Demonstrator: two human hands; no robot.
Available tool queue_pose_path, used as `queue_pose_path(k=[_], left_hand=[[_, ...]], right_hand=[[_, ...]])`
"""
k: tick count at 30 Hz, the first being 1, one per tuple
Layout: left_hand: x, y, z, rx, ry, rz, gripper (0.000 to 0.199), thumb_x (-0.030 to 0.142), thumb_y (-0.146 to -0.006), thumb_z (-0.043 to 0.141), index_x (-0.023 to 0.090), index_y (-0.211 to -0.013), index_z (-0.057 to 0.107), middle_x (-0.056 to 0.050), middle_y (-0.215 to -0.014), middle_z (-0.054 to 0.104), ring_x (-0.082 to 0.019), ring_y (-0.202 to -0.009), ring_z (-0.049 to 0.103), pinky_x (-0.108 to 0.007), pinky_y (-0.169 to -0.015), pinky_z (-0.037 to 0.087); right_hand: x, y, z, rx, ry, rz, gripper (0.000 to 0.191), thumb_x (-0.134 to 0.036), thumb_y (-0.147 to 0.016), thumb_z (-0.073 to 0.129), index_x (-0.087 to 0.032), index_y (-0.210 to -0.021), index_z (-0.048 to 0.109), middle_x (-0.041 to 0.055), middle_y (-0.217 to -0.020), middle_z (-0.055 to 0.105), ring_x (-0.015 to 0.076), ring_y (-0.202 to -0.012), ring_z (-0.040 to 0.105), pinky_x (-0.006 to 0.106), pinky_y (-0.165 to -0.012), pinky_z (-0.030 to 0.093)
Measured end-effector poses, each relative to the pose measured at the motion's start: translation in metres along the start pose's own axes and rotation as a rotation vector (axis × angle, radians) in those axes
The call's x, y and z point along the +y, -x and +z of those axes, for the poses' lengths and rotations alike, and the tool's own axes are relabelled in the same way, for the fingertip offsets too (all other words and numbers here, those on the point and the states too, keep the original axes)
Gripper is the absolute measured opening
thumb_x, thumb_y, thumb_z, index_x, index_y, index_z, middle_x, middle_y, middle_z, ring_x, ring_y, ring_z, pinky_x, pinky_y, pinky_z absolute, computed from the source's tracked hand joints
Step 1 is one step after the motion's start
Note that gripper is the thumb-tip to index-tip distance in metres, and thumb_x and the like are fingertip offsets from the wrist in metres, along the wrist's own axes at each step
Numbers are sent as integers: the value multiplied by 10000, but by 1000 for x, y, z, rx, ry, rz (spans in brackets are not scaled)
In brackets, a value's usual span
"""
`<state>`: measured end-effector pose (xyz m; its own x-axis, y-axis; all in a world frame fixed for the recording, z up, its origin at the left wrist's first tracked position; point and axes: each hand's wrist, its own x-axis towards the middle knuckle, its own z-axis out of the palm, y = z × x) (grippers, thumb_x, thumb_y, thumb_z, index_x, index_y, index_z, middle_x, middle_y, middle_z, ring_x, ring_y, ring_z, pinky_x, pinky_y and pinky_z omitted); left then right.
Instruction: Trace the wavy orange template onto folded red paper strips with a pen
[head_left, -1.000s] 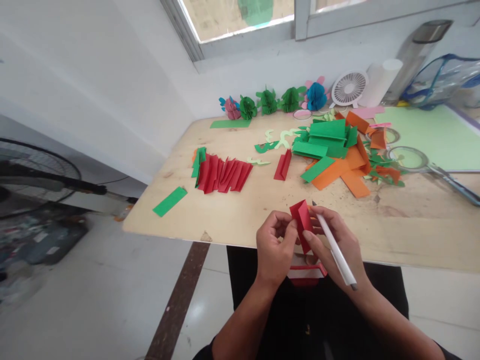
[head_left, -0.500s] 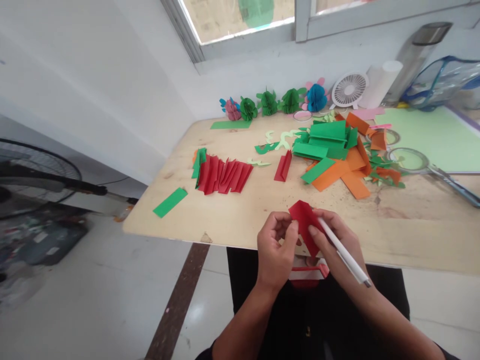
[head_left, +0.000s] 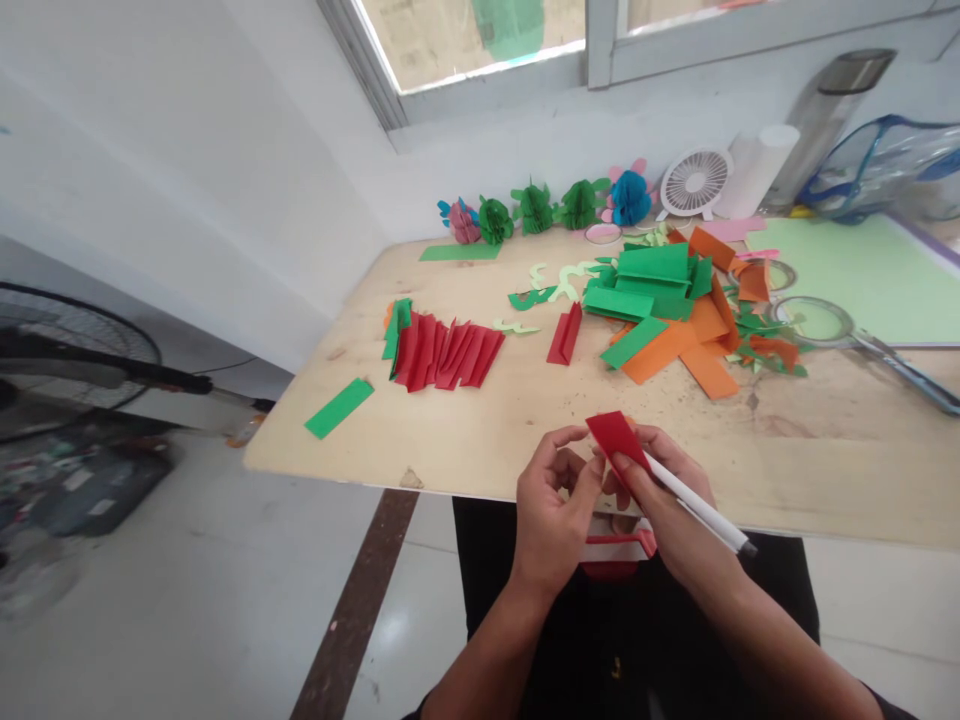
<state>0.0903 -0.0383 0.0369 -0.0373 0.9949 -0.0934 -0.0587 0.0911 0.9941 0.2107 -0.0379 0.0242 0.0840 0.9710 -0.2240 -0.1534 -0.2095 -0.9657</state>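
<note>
My right hand (head_left: 679,490) holds a folded red paper (head_left: 619,445) at the table's front edge, thumb on top. A white pen (head_left: 701,508) with a dark tip is tucked in the same hand, pointing down to the right. My left hand (head_left: 556,500) is at the paper's left edge, thumb and forefinger brought together there; whether they grip it is unclear. Beyond my hands lies one folded red strip (head_left: 565,334). To its left stands a row of folded red papers (head_left: 448,350) beside a green folded piece (head_left: 396,330).
A heap of green (head_left: 652,280) and orange paper (head_left: 705,365) lies right of centre. Scissors (head_left: 904,370) and tape rolls are on the right. Paper figures (head_left: 536,208), a small fan (head_left: 696,184) and a bottle (head_left: 832,125) stand by the wall. A green strip (head_left: 339,407) lies left.
The red paper has gone from partly spread to a narrower folded strip. My left fingers have shifted slightly along its left side, and the pen has tilted a little with my right hand.
</note>
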Motion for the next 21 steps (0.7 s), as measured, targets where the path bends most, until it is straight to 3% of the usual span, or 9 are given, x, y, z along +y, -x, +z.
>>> queue_pose_path(k=[3,6,12,16,19,21], left_hand=[[1,1,-4,-20,91,-117,399,453,-812,691,169,-1078,602,82,-514,499,-59,-418,406,-175,-433,330],[-1,3,-11,-58,184,-225,401,490,-770,726,162,-977,623,80,-478,488,-51,-385,365,-162,-386,283],[-7,3,-24,-39,184,-242,343,469,-733,747,161,-804,613,61,-487,498,-56,-412,389,-154,-388,309],[-8,-8,-35,79,-37,-95,258,405,-788,686,161,-753,609,52,-524,518,-65,-442,421,-174,-443,351],[-13,-21,-40,107,-361,97,194,346,-846,611,168,-775,641,17,-636,607,-107,-564,533,-207,-553,429],[-18,-31,-41,125,-596,210,197,329,-882,558,177,-791,644,1,-682,642,-134,-616,573,-239,-614,458]], right_hand=[[2,5,0,-32,132,-12,274,-429,-819,640,-217,-992,631,-16,-636,618,104,-451,539,214,-380,457],[3,10,2,-53,249,-76,215,-393,-851,586,-228,-972,650,13,-705,663,130,-546,621,225,-444,513],[7,13,2,-113,425,-218,161,-322,-835,564,-224,-917,662,21,-716,708,162,-618,673,268,-553,561],[10,5,-19,-50,585,-373,201,-351,-866,571,-246,-1024,638,48,-925,741,178,-730,709,290,-634,582],[10,-6,-41,55,812,-586,192,-325,-894,561,-247,-1060,617,70,-997,730,224,-921,708,341,-760,575],[10,-13,-55,19,957,-742,189,-283,-907,547,-233,-1075,615,84,-989,726,241,-944,695,379,-793,560]])
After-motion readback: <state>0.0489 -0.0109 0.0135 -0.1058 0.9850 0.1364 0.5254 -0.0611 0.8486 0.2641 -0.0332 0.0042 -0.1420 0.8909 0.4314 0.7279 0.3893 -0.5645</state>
